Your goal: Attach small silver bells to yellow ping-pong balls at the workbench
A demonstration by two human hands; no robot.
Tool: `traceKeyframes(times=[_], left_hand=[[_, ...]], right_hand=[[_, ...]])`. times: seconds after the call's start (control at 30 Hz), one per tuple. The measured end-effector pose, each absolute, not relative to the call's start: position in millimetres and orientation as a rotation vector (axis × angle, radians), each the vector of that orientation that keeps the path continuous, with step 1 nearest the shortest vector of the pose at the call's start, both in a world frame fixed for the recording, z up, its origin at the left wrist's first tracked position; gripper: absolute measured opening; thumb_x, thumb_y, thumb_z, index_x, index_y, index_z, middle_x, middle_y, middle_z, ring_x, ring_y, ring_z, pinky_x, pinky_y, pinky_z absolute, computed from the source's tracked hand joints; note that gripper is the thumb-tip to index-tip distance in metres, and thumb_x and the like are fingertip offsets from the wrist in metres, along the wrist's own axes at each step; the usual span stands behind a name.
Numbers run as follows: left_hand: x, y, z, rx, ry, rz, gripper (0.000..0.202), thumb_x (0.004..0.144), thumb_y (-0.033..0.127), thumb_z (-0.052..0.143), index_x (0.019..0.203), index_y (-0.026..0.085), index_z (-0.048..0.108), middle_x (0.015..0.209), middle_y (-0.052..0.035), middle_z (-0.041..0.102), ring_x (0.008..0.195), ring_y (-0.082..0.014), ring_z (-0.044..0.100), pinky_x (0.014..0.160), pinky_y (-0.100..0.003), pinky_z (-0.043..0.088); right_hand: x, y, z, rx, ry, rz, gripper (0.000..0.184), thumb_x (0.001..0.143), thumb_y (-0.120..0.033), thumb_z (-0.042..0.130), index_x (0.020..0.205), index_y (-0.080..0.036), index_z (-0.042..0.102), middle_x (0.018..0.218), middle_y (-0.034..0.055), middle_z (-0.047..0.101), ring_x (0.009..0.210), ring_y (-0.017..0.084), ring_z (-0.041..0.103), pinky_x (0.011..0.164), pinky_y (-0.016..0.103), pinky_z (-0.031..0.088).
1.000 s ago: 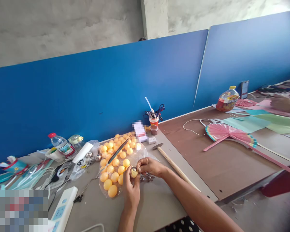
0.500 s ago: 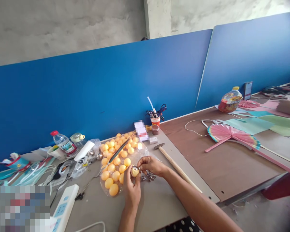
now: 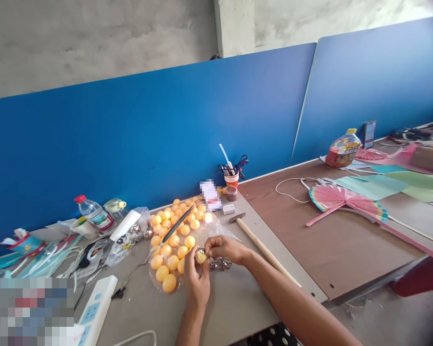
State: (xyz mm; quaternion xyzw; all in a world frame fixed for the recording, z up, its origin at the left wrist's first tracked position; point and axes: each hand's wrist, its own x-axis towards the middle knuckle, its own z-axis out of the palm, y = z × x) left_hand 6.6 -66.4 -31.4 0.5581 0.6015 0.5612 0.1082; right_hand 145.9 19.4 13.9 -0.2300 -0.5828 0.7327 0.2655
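My left hand (image 3: 197,276) is closed around a small round ball (image 3: 201,256), pale yellow with a dark, shiny metallic part on its upper side. Against the ball's upper right, my right hand (image 3: 222,248) has its fingertips pinched together; whatever they grip is too small to make out. Several shiny metal bells or beads (image 3: 223,263) lie on the table just under the right hand. Left of and behind my hands, a clear plastic bag holds many orange balls (image 3: 169,283), with dark tweezers (image 3: 178,223) resting across them.
A hammer (image 3: 263,247) lies right of my hands. A paper cup of tools (image 3: 231,179), a small jar (image 3: 231,193) and a little box (image 3: 228,209) stand behind. Leftward are a power strip (image 3: 98,307) and water bottle (image 3: 94,211). A pink paper fan (image 3: 341,199) lies right.
The ball has turned slightly in my left hand, with more of its dark shiny part showing. My right fingers have shifted a little at its edge.
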Motion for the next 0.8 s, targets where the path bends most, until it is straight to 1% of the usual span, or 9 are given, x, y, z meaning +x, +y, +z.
traceKeyframes(times=[0.1, 0.23, 0.43, 0.63, 0.8], left_hand=[[6, -66, -31, 1.642, 1.764, 1.662, 0.041, 0.087, 0.038, 0.057, 0.122, 0.016, 0.056, 0.122, -0.0174, 0.063, 0.116, -0.0283, 0.06, 0.097, -0.044, 0.051], [6, -67, -32, 1.682, 1.817, 1.678, 0.039, 0.087, 0.038, 0.057, 0.121, 0.017, 0.057, 0.118, -0.0163, 0.065, 0.114, -0.0276, 0.061, 0.097, -0.044, 0.05], [4, -65, -34, 1.773, 1.917, 1.659, 0.037, 0.089, 0.036, 0.054, 0.12, 0.016, 0.057, 0.114, -0.0159, 0.066, 0.113, -0.0278, 0.061, 0.095, -0.045, 0.05], [5, -66, -33, 1.828, 1.975, 1.656, 0.035, 0.089, 0.034, 0.052, 0.118, 0.015, 0.057, 0.112, -0.0164, 0.067, 0.108, -0.0278, 0.063, 0.092, -0.044, 0.051], [5, -67, -32, 1.842, 1.979, 1.629, 0.034, 0.089, 0.035, 0.053, 0.117, 0.016, 0.059, 0.11, -0.0157, 0.067, 0.106, -0.0277, 0.064, 0.091, -0.043, 0.052]], right_hand=[[145, 20, 12, -0.655, -1.57, 1.998, 0.013, 0.067, -0.025, 0.07, 0.075, -0.015, 0.065, 0.06, -0.0038, 0.059, 0.054, 0.007, 0.048, 0.054, 0.019, 0.035], [143, 20, 9, -0.71, -1.576, 2.034, 0.013, 0.068, -0.025, 0.067, 0.075, -0.015, 0.065, 0.054, -0.0041, 0.058, 0.05, 0.007, 0.051, 0.05, 0.018, 0.036], [137, 17, 8, -0.754, -1.535, 2.035, 0.005, 0.07, -0.019, 0.06, 0.074, -0.016, 0.06, 0.054, -0.0046, 0.061, 0.048, 0.007, 0.055, 0.049, 0.018, 0.041], [134, 13, 11, -0.82, -1.536, 1.989, 0.005, 0.071, -0.013, 0.055, 0.075, -0.017, 0.056, 0.05, -0.0057, 0.059, 0.045, 0.008, 0.054, 0.046, 0.016, 0.04], [134, 14, 10, -0.885, -1.648, 1.918, 0.006, 0.073, -0.012, 0.055, 0.075, -0.017, 0.054, 0.05, -0.0054, 0.06, 0.044, 0.008, 0.053, 0.044, 0.016, 0.039]])
